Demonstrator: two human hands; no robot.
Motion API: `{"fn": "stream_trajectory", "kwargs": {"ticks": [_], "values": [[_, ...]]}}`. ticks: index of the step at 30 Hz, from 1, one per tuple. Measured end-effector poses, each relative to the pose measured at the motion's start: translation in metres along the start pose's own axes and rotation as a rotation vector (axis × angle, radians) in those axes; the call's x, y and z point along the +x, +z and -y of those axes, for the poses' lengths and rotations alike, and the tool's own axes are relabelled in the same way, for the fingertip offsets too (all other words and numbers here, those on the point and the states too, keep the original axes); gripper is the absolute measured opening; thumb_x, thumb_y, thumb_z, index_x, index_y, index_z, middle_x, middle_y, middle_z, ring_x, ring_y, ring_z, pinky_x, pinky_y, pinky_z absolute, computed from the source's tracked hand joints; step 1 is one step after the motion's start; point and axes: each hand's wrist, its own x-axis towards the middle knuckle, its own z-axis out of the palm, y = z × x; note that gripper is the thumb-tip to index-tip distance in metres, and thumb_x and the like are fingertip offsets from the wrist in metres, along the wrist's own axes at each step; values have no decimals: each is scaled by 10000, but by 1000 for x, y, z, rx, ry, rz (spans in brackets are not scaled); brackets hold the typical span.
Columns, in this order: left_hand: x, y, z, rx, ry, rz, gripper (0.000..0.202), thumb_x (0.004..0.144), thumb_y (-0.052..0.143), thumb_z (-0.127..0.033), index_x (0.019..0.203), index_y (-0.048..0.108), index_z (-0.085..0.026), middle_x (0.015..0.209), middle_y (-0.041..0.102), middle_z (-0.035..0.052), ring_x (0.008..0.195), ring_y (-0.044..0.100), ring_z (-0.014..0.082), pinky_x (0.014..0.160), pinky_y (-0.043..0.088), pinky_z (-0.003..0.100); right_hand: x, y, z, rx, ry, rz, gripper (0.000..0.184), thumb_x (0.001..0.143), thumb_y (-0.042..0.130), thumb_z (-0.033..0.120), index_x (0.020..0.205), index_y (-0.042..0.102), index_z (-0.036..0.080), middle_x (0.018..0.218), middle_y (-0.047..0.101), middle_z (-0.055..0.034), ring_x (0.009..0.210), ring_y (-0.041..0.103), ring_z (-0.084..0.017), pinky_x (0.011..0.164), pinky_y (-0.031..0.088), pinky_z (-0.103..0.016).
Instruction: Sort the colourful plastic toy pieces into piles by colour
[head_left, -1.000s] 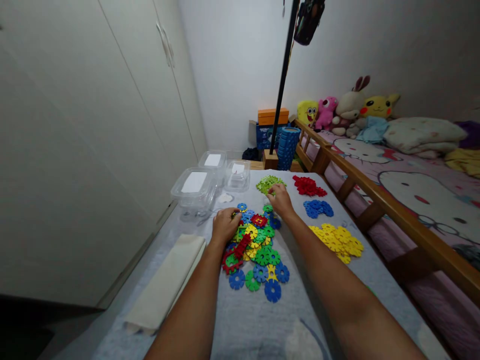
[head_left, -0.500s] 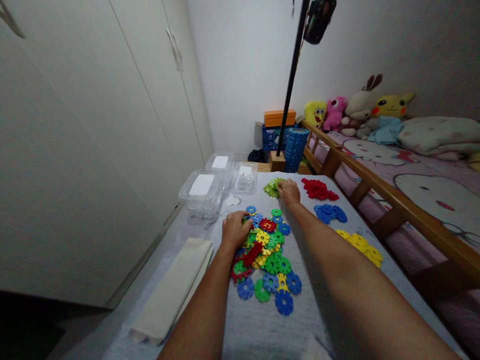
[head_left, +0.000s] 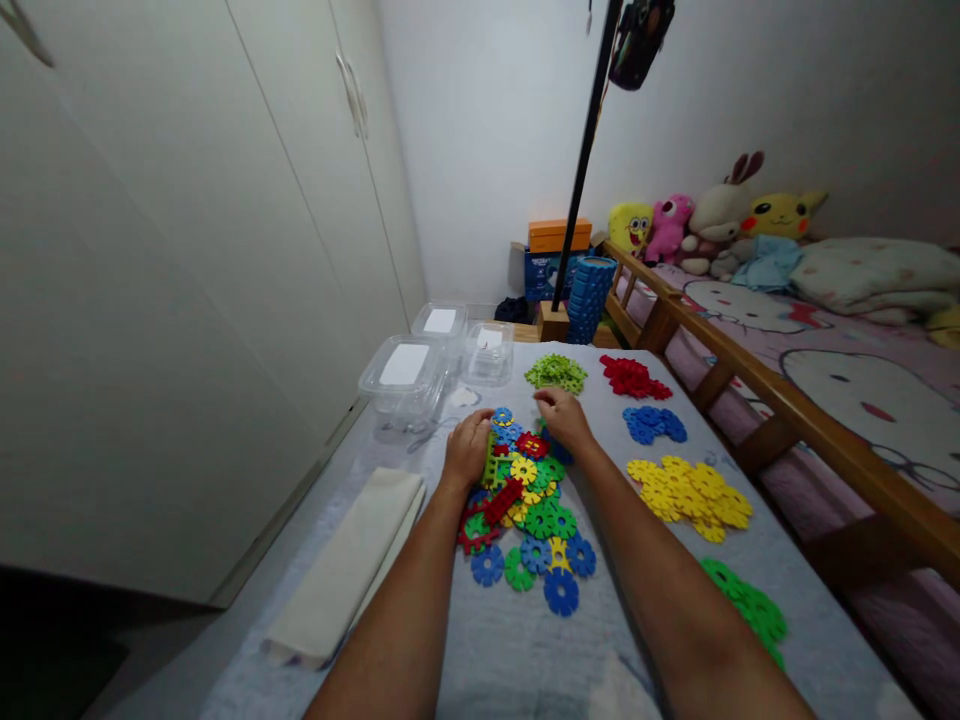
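A mixed pile of plastic snowflake discs (head_left: 540, 520) in blue, green, yellow and red lies in front of me, with red and light green square-edged pieces among them. My left hand (head_left: 468, 447) rests at the pile's left edge beside a light green piece (head_left: 491, 468), fingers loosely bent and no piece seen in them. Over the pile's far right edge hovers my right hand (head_left: 564, 416), fingers loosely curved, apparently holding nothing; it covers some discs. Just beyond it sits a heap of light green pieces (head_left: 556, 373).
Sorted heaps line the right side: red pieces (head_left: 634, 377), blue discs (head_left: 654, 425), yellow discs (head_left: 690, 495) and green discs (head_left: 748, 605). Clear lidded containers (head_left: 405, 385) stand back left, near a folded cloth (head_left: 349, 570). A wooden bed rail (head_left: 795, 400) borders the table's right.
My right hand has pulled back from the light green heap toward the mixed pile, uncovering that heap. My left hand has shifted slightly. More of the yellow and green heaps shows.
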Motion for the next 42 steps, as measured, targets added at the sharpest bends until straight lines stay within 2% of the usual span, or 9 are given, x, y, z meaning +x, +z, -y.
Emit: {"fn": "stream_trajectory", "kwargs": {"ticks": [5, 8, 11, 18, 26, 29, 32, 39, 42], "values": [[7, 9, 18, -179, -10, -2, 524, 802, 448, -157, 1296, 621, -153, 1316, 678, 96, 1233, 621, 222, 1104, 455, 365, -22, 14, 33, -137, -128, 285, 477, 926, 489, 229, 1390, 588, 274, 1500, 541, -27, 1368, 414, -288, 1127, 307, -473], [8, 10, 22, -146, 1, 16, 594, 743, 465, -117, 1319, 601, -169, 1329, 669, 86, 1239, 617, 218, 1120, 447, 373, -23, 20, 39, -237, -151, 383, 536, 946, 461, 256, 1480, 493, 286, 1568, 461, -22, 1414, 349, -311, 1137, 274, -498], [7, 8, 19, -65, 7, 44, 627, 716, 474, -94, 1325, 601, -175, 1335, 666, 84, 1230, 620, 221, 1128, 440, 381, -23, 19, 39, -281, -146, 400, 538, 949, 455, 271, 1485, 486, 296, 1523, 512, -34, 1373, 383, -309, 1113, 287, -492], [2, 2, 4, 88, -8, 93, 590, 742, 480, -89, 1300, 620, -216, 1275, 706, 55, 1216, 621, 215, 1115, 428, 380, -27, 2, 35, -335, -111, 334, 352, 958, 498, 303, 1246, 699, 275, 1272, 667, -78, 1197, 508, -276, 1017, 344, -408], [-1, -2, -5, 188, -3, 105, 558, 763, 480, -108, 1283, 653, -216, 1291, 701, 60, 1220, 611, 231, 1105, 419, 378, -27, -8, 34, -220, -176, 398, 336, 927, 517, 236, 1165, 751, 279, 1216, 715, -57, 1152, 581, -244, 1008, 387, -366], [-1, -2, -4, 193, 5, 111, 560, 771, 482, -118, 1293, 658, -217, 1307, 695, 56, 1238, 603, 231, 1116, 410, 370, -22, -14, 25, -56, -171, 336, 332, 907, 498, 195, 1096, 769, 224, 1137, 748, -69, 1078, 634, -212, 979, 432, -319], [-1, -2, -3, 192, 4, 110, 546, 772, 485, -124, 1273, 677, -227, 1291, 703, 46, 1230, 606, 237, 1113, 417, 379, -16, -25, 11, 69, -84, 176, 306, 882, 489, 189, 997, 771, 200, 1043, 763, -69, 983, 662, -206, 914, 474, -306], [0, -2, -3, 190, 17, 117, 519, 775, 479, -120, 1234, 695, -228, 1265, 714, 48, 1213, 610, 239, 1103, 423, 390, -10, -59, -17, 153, 121, -123, 317, 808, 523, 268, 1063, 684, 168, 732, 667, -18, 698, 606, -191, 706, 470, -293], [1, -2, -3, 192, 14, 122, 522, 769, 481, -120, 1234, 696, -223, 1272, 711, 54, 1213, 611, 239, 1103, 423, 391, -9, -78, -31, 163, 168, -205, 267, 760, 526, 241, 973, 671, 172, 725, 649, -16, 695, 594, -186, 705, 467, -292]]}}
